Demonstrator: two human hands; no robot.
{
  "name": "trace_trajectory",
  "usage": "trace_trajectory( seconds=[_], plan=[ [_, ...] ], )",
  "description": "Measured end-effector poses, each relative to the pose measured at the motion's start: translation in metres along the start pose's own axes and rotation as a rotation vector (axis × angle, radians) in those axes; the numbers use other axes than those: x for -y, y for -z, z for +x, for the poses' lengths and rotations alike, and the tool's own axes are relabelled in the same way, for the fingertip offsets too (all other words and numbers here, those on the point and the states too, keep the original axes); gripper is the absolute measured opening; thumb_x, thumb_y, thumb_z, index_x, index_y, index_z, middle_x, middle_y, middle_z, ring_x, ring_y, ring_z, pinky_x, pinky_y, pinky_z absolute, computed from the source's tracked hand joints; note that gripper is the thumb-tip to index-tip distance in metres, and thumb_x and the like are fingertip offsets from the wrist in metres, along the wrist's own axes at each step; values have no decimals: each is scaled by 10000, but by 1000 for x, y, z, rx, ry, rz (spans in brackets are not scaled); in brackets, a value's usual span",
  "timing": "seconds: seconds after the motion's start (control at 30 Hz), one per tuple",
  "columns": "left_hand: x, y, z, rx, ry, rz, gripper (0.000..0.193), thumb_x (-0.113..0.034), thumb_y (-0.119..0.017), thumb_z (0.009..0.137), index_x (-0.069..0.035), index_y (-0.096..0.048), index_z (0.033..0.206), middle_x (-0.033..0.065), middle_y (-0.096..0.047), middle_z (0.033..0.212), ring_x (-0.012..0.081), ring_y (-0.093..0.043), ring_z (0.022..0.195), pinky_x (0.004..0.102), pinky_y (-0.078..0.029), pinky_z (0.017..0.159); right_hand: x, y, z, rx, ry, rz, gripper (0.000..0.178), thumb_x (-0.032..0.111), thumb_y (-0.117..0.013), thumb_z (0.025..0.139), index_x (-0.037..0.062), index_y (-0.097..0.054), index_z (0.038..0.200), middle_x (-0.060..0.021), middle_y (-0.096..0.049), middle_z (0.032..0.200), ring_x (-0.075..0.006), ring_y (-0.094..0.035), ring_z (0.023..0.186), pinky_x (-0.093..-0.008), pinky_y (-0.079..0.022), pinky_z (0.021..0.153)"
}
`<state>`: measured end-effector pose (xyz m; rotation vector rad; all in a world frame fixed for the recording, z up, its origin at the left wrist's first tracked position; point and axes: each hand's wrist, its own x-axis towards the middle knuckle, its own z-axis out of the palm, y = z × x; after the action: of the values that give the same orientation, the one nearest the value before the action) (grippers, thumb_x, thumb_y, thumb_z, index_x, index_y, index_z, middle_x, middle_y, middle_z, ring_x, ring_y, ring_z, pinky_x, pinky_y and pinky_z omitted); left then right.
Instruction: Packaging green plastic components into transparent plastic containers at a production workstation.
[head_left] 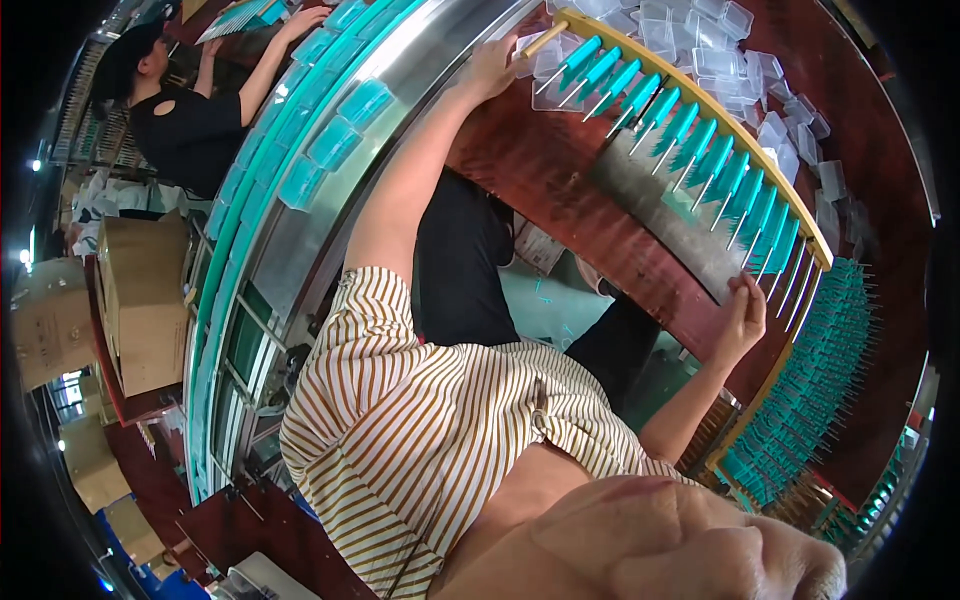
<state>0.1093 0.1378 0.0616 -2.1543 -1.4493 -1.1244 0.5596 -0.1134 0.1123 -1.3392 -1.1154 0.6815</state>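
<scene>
A long yellow wooden bar carries a row of teal-sleeved metal pins and arcs over a dark red worktable. My left hand grips the bar's wooden end at the upper middle. My right hand is at the bar's other end, its fingers pinched around the thin metal tips of the last pins. Both my arms reach out from my striped shirt.
Several clear plastic boxes lie beyond the bar. More racks of teal pins stand at the right. A curved conveyor with teal-tinted boxes runs at the left. A co-worker in black works at it. Cardboard cartons stand far left.
</scene>
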Motion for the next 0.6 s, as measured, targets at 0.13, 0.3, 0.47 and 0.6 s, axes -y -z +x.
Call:
trace_trajectory(
  seconds=[0.13, 0.3, 0.47, 0.6],
  plan=[
    [-20, 1, 35, 209, -65, -365, 258, -286, -589, 764, -92, -633, 928, 142, -622, 827, 301, -604, 761, 375, -481, 698, -2, 7, 11, -95, 41, -34, 183, 54, -561, 838, -25, -584, 1002, -70, -597, 920, -113, -545, 858, -225, -436, 763],
    [11, -29, 30, 267, -142, -239, 268, -317, -471, 845, -123, -599, 979, 121, -630, 880, 263, -611, 829, 370, -478, 733, -27, 19, 50, 120, 865, -1510, 292, 157, -559, 828, 18, -536, 1084, -172, -566, 1104, -318, -526, 1030, -414, -409, 907],
    [-50, -3, 16, 5, 273, -96, 621, -491, -706, 610, -38, -548, 1005, 200, -598, 888, 342, -588, 844, 420, -466, 761, -62, 55, 67, 7, 808, -1118, 374, 267, -484, 871, 12, -518, 1142, -199, -536, 1152, -353, -448, 1127, -444, -339, 970],
    [-53, 42, -32, -371, 486, -135, 565, -391, -701, 668, 19, -499, 1001, 217, -578, 949, 360, -567, 892, 414, -455, 783, -62, 49, 75, 102, 769, -928, 350, 261, -463, 879, 39, -529, 1141, -190, -534, 1155, -326, -452, 1120, -426, -341, 962]
  ],
)
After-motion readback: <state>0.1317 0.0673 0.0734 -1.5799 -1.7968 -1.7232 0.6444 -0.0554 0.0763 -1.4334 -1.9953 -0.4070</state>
